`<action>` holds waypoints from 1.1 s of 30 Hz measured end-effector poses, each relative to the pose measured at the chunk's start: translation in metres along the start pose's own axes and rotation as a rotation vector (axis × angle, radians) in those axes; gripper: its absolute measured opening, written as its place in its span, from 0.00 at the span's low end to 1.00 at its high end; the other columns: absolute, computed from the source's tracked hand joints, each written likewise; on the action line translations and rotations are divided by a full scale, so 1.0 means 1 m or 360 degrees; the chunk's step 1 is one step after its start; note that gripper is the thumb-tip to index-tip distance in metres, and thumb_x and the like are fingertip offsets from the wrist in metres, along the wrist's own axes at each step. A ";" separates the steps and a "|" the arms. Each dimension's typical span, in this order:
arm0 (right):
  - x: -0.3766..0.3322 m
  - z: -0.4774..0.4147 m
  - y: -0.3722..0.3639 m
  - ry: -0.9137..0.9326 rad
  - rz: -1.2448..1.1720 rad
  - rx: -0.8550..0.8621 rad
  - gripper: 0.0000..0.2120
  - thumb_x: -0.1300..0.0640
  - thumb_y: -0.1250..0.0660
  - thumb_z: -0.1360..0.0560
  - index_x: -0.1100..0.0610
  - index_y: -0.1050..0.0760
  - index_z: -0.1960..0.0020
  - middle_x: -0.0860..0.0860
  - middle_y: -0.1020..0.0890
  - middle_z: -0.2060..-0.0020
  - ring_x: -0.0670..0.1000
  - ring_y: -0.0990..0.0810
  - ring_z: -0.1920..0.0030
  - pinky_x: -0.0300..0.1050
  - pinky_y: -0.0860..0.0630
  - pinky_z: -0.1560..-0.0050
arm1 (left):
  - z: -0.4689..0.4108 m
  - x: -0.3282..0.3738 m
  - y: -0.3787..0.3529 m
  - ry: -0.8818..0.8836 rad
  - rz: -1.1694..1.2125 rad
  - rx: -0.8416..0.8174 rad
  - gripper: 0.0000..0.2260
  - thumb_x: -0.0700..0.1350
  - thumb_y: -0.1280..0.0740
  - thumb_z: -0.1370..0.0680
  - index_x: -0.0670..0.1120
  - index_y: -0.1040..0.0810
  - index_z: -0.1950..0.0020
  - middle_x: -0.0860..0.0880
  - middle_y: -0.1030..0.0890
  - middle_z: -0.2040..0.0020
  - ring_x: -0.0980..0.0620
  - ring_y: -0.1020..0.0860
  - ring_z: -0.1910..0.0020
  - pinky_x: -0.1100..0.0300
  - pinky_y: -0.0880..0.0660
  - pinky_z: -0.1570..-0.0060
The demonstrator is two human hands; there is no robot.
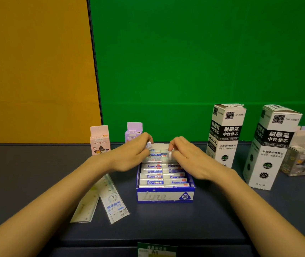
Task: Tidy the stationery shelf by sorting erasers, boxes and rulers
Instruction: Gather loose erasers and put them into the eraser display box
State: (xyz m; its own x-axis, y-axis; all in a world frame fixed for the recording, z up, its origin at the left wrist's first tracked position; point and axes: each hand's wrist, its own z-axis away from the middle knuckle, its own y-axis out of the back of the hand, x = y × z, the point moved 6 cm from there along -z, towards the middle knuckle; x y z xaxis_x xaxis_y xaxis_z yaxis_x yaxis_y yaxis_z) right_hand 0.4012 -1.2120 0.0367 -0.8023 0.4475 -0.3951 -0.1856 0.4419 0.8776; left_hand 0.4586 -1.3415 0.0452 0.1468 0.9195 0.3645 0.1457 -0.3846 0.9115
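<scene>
Both hands (159, 154) reach into the eraser box (165, 196), apparently pinching erasers (149, 146).

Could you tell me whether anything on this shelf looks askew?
Yes: the two rulers left of the eraser box lie splayed at angles rather than parallel, and the right tall white box leans off square.

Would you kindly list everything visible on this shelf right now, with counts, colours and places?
eraser box: one, blue and white, centre, open.
erasers: many, white with blue labels, in rows inside the box.
rulers: two, clear, left of the box.
small cartons: two, pink and purple, behind left.
refill boxes: two, black and white, upright, right.
mixed packs: several, far right, blurred.
left hand: pinching one eraser.
right hand: pinching one eraser.
</scene>
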 end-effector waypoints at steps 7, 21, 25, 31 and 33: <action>0.003 0.007 -0.006 0.0082 0.0142 -0.0111 0.10 0.54 0.42 0.22 0.52 0.30 0.42 0.49 0.27 0.46 0.46 0.30 0.45 0.40 0.33 0.44 | 0.003 0.003 0.002 -0.0057 0.0098 0.0086 0.15 0.45 0.38 0.22 0.44 0.30 0.36 0.50 0.26 0.44 0.51 0.26 0.46 0.70 0.30 0.52; 0.009 0.003 0.003 -0.0063 0.0413 0.0085 0.09 0.48 0.32 0.29 0.45 0.20 0.49 0.45 0.17 0.49 0.49 0.21 0.48 0.47 0.24 0.48 | 0.000 0.002 -0.001 -0.0071 0.0099 0.0269 0.14 0.44 0.27 0.30 0.42 0.18 0.47 0.46 0.16 0.48 0.56 0.20 0.53 0.78 0.29 0.58; 0.010 0.003 0.004 -0.0073 0.0466 0.0103 0.10 0.47 0.32 0.29 0.44 0.20 0.48 0.45 0.16 0.49 0.50 0.21 0.48 0.47 0.24 0.49 | -0.002 0.003 -0.005 -0.0100 0.0058 0.0238 0.13 0.44 0.27 0.31 0.42 0.17 0.48 0.47 0.16 0.48 0.53 0.19 0.51 0.66 0.26 0.50; 0.011 0.003 0.003 -0.0064 0.0494 0.0121 0.10 0.46 0.33 0.29 0.43 0.20 0.48 0.45 0.17 0.48 0.51 0.21 0.46 0.49 0.23 0.47 | 0.001 0.003 -0.009 -0.0164 -0.0122 0.0195 0.10 0.45 0.29 0.28 0.46 0.16 0.49 0.49 0.20 0.46 0.53 0.24 0.48 0.54 0.25 0.48; 0.011 0.003 0.002 -0.0062 0.0492 0.0122 0.10 0.46 0.33 0.29 0.43 0.20 0.48 0.45 0.17 0.48 0.51 0.21 0.46 0.49 0.23 0.48 | 0.002 0.003 -0.009 -0.0173 -0.0182 0.0170 0.10 0.46 0.31 0.27 0.48 0.17 0.47 0.49 0.21 0.46 0.53 0.24 0.48 0.53 0.26 0.48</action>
State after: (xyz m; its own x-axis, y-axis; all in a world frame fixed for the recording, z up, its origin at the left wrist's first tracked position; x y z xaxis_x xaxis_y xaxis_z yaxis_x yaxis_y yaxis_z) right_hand 0.3936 -1.2035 0.0335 -0.7914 0.5985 -0.1245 0.1079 0.3373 0.9352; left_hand 0.4598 -1.3349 0.0376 0.2275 0.9459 0.2314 0.2695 -0.2895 0.9185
